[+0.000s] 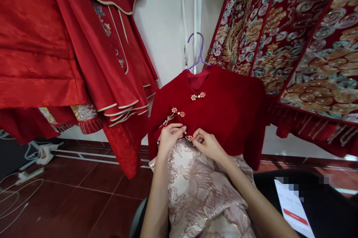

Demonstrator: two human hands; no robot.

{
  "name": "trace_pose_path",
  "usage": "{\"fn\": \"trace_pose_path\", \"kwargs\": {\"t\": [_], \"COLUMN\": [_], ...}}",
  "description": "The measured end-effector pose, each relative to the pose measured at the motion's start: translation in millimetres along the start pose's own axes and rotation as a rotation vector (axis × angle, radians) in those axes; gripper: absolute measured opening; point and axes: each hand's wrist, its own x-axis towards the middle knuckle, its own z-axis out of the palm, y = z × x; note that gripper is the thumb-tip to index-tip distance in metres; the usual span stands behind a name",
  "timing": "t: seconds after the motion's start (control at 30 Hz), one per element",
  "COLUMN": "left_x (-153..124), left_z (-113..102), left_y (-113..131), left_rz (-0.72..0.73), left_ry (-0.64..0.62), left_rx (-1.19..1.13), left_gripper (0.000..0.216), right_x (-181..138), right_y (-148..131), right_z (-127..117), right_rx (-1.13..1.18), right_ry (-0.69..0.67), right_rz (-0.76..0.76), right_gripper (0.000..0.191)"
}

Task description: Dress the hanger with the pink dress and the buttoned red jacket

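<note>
A dark red velvet jacket hangs on a purple hanger in front of me, over a pale pink brocade skirt. Pearl knot buttons run down its slanted front. My left hand and my right hand meet at the lowest pearl button, at the jacket's hem. Both hands pinch it with curled fingers, the left on the pearl side, the right on the loop side.
Red satin robes hang at the left. Embroidered red panels hang at the right. A white wall is behind. White cables lie on the red tile floor at the lower left. A black surface with a white card is at the lower right.
</note>
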Motion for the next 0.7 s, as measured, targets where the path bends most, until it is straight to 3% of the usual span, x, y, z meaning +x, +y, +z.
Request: {"fn": "trace_pose_path", "kwargs": {"t": [0.17,0.33,0.47,0.7], "left_x": [26,38,38,37], "left_z": [19,29,29,31], "left_y": [4,-7,-10,-7], "left_rz": [0.015,0.007,0.006,0.019], "left_ry": [0.082,0.055,0.109,0.141], "left_rx": [-0.436,-0.573,-0.672,-0.704], "left_gripper": [0.027,0.029,0.025,0.02], "right_x": [-8,-12,-10,-9], "right_y": [-16,-22,-18,-15], "right_z": [-29,-38,-36,-32], "right_rx": [0.116,0.123,0.116,0.11], "right_ry": [-0.165,-0.184,-0.202,-0.215], "right_rz": [-0.057,-0.063,-0.062,-0.064], "right_gripper": [0.004,0.004,0.005,0.004]}}
